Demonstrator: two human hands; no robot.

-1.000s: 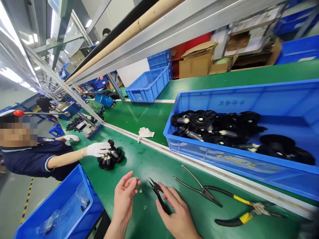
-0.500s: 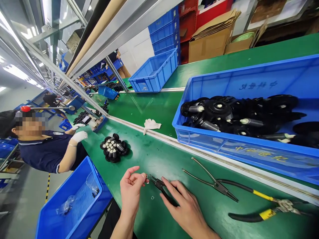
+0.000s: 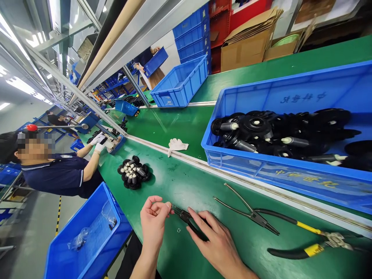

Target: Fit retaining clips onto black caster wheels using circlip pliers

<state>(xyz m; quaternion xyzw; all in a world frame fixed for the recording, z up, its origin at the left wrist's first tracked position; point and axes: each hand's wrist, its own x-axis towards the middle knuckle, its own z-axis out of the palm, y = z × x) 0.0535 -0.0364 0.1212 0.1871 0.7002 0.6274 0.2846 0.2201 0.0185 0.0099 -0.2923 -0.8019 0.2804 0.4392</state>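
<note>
My left hand (image 3: 153, 221) is closed in a pinch, thumb against forefinger, on what looks like a small retaining ring, mostly hidden by the fingertips. Its fingertips meet the narrow tips of black-handled circlip pliers (image 3: 184, 215). My right hand (image 3: 216, 241) is wrapped around those pliers' handles, with the jaws pointing left. On the green bench below the jaws lies a small shiny ring (image 3: 178, 230). To the right rest a second pair of pliers with bare metal handles (image 3: 252, 213) and a pair with black and yellow grips (image 3: 314, 250).
A cluster of black wheel-like parts with pale ends (image 3: 134, 172) stands on the bench (image 3: 174, 182). A blue crate (image 3: 279, 170) of similar parts is at right. Nearby are a white glove (image 3: 178, 145), a lower blue bin (image 3: 58, 248) and a co-worker (image 3: 58, 174) at left.
The plier tips and my left fingertips have come together. The co-worker's gloved hands have moved back to the equipment, and a person carrying a blue crate has appeared in the background.
</note>
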